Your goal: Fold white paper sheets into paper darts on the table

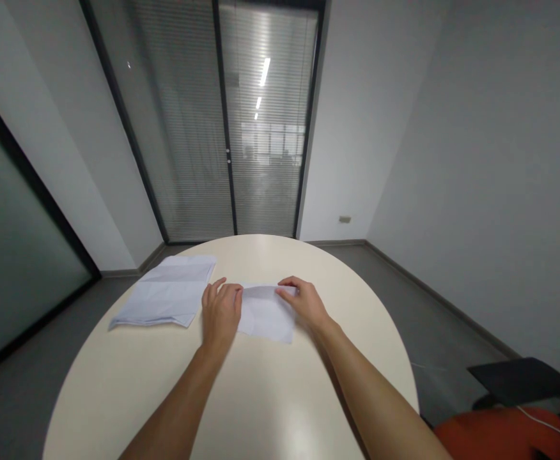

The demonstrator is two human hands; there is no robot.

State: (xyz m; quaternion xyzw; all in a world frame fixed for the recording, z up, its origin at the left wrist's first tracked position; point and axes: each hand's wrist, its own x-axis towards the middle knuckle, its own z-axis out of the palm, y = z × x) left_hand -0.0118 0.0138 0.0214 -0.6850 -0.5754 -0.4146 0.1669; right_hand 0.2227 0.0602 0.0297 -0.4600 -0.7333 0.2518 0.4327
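A sheet of white paper [266,314] with faint creases lies on the round cream table between my hands. Its upper left corner is pinched by my left hand [221,313], thumb against fingers. At the upper right corner, my right hand [306,301] grips the same sheet between thumb and index finger. The far edge appears slightly raised, while the near edge hangs toward the tabletop. To the left of my left hand rests a stack of creased white paper [167,291], apart from the held sheet.
The round table [261,396] fills the foreground. Beyond it stands a glass partition with blinds [265,179]. A black armrest-like pad [522,377] and an orange-red seat [495,434] with a white cable are at lower right. White walls [481,191] enclose the room.
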